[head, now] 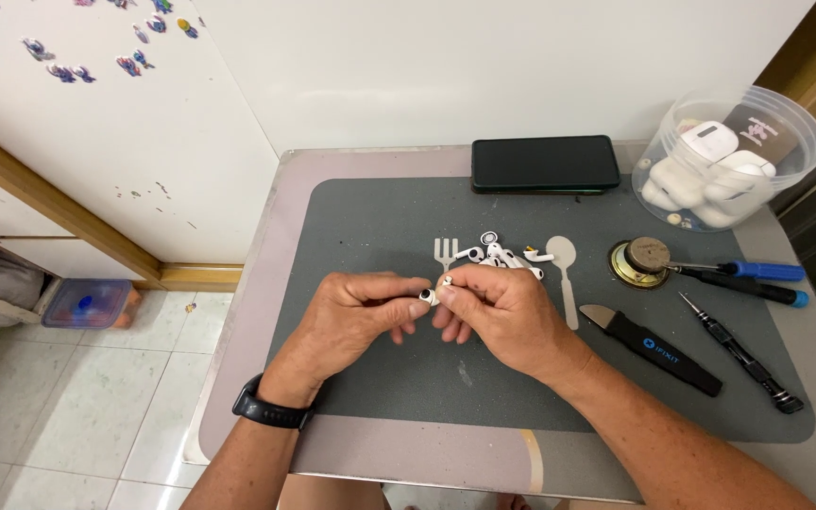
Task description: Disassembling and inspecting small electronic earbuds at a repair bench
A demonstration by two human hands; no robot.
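Note:
My left hand (356, 316) and my right hand (502, 312) meet over the middle of a dark grey mat (380, 217). Between their fingertips they pinch a small white earbud (430, 297), its dark round opening facing left. A black watch sits on my left wrist. Just beyond my hands lie several more white earbud parts (502, 255) in a loose cluster on the mat.
A black phone (545, 163) lies at the mat's far edge. A clear tub (786, 118) of white earbud cases stands far right. A small round speaker (638, 263), two blue-handled screwdrivers (757, 272), a black-handled blade tool (658, 348) and a black driver (739, 354) lie right.

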